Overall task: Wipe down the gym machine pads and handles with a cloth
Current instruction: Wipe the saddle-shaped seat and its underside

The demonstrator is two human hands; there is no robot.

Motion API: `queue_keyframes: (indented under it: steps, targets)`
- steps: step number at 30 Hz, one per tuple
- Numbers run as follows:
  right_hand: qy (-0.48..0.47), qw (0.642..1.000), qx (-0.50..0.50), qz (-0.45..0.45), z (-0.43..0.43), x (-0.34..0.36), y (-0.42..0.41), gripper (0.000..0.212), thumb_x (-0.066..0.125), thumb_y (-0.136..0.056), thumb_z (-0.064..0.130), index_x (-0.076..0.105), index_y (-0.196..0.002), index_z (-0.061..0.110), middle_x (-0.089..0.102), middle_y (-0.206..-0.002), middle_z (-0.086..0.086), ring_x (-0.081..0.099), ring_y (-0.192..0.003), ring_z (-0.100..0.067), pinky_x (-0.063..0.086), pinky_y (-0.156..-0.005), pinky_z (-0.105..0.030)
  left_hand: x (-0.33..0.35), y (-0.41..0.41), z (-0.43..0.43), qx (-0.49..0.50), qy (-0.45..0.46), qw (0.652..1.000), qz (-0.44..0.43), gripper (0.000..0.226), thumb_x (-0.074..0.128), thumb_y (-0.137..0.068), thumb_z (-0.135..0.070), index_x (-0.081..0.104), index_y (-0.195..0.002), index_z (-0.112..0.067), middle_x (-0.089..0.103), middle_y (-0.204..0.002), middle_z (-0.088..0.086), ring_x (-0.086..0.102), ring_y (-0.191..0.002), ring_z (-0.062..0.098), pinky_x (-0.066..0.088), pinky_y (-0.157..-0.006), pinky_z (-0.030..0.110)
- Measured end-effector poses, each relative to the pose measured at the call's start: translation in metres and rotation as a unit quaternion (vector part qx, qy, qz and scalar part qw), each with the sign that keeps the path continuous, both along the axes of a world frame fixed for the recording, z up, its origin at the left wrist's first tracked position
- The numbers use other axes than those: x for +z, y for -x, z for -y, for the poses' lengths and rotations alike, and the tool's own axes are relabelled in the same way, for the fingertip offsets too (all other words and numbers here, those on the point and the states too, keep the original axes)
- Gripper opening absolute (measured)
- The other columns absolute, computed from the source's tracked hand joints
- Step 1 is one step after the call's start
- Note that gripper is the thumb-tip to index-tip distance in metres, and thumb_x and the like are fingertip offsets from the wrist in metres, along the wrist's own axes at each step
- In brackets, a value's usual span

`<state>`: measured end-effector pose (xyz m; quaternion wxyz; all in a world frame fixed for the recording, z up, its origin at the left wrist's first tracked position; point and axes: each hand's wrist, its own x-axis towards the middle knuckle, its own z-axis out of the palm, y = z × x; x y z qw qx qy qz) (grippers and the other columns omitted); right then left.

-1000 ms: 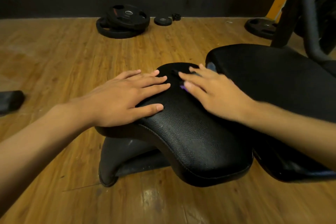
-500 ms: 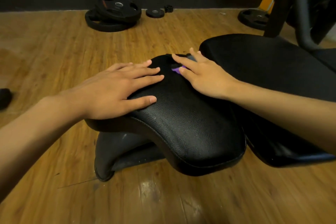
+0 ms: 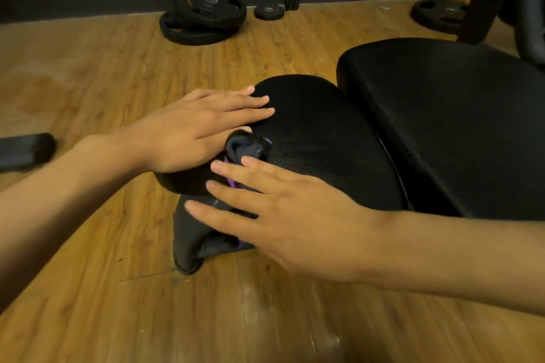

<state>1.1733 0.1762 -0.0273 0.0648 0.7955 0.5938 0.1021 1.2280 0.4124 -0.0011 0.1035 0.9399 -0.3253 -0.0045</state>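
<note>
Wiping the small pad (image 3: 324, 138) — both hands on it.
Our L hand (image 3: 194, 130) lies flat, fingers straight, prob. to steady the pad. Our R hand (image 3: 283, 215), fingers spread & straight, presses the dark cloth (image 3: 247, 147) onto the pad's near edge — it bunches up just beyond the R fingertips, right by the L thumb.

I saw stacked plates (image 3: 203, 16) on the wood floor (image 3: 88, 68), a small plate (image 3: 269, 12) beside them, and another plate (image 3: 439, 16) far right.

Cloth (image 3: 247, 148) largely concealed beneath right hand (image 3: 289, 215), fingers blurred. Larger pad (image 3: 457, 115) cut off at right edge; machine frame (image 3: 483, 0) cut off at top.
</note>
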Motion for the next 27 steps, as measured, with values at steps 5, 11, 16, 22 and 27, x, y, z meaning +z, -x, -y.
queue_keyframes:
  steps: [5, 11, 16, 22, 27]
  targets:
    - [0.012, 1.000, 0.008, -0.008, 0.073, 0.006, 0.021, 0.047, 0.047, -0.102, 0.022, 0.050, -0.149, 0.024, 0.036, -0.163, -0.010, 0.022, -0.156, -0.030, 0.021, -0.126, -0.044, 0.001, 0.000, 0.005, -0.001, -0.027, 0.999, 0.024, 0.065, 0.017, -0.105, -0.057, 0.032, -0.162, -0.031, 0.025, -0.169, -0.015, 0.008, -0.158, 0.000, 0.015, -0.128, 0.041]
    - [0.002, 0.998, -0.002, 0.058, 0.038, -0.009, 0.029, 0.045, 0.034, -0.101, 0.016, 0.069, -0.130, 0.018, 0.052, -0.152, -0.014, 0.035, -0.150, -0.035, 0.014, -0.126, -0.045, 0.001, -0.001, 0.009, -0.002, -0.053, 0.998, 0.041, 0.070, 0.014, -0.103, -0.063, 0.030, -0.162, -0.030, 0.026, -0.170, -0.011, 0.010, -0.158, 0.003, 0.017, -0.127, 0.041]
    - [0.031, 0.992, -0.011, 0.119, 0.012, -0.016, 0.030, 0.054, 0.023, -0.105, 0.005, 0.074, -0.119, 0.010, 0.068, -0.131, -0.014, 0.048, -0.142, -0.035, 0.018, -0.123, -0.046, 0.004, 0.007, 0.011, 0.002, -0.086, 0.995, 0.049, 0.078, 0.010, -0.100, -0.070, 0.025, -0.164, -0.028, 0.022, -0.172, -0.007, 0.012, -0.159, 0.008, 0.016, -0.128, 0.042]
    - [-0.015, 0.996, 0.025, 0.089, 0.093, -0.004, 0.037, 0.041, 0.035, -0.111, 0.008, 0.055, -0.147, 0.011, 0.040, -0.161, -0.012, 0.029, -0.152, -0.037, 0.027, -0.124, -0.049, 0.005, 0.007, 0.012, 0.004, -0.102, 0.993, 0.057, 0.090, 0.011, -0.094, -0.082, 0.022, -0.165, -0.028, 0.020, -0.172, -0.006, 0.011, -0.159, 0.009, 0.016, -0.128, 0.041]
    - [0.014, 0.986, -0.002, 0.169, 0.015, -0.028, 0.036, 0.044, 0.033, -0.105, 0.010, 0.072, -0.126, 0.009, 0.064, -0.138, -0.016, 0.042, -0.145, -0.038, 0.017, -0.124, -0.050, 0.004, 0.008, 0.013, 0.000, -0.094, 0.993, 0.066, 0.086, 0.015, -0.098, -0.079, 0.025, -0.165, -0.026, 0.023, -0.172, -0.004, 0.014, -0.159, 0.010, 0.018, -0.127, 0.042]
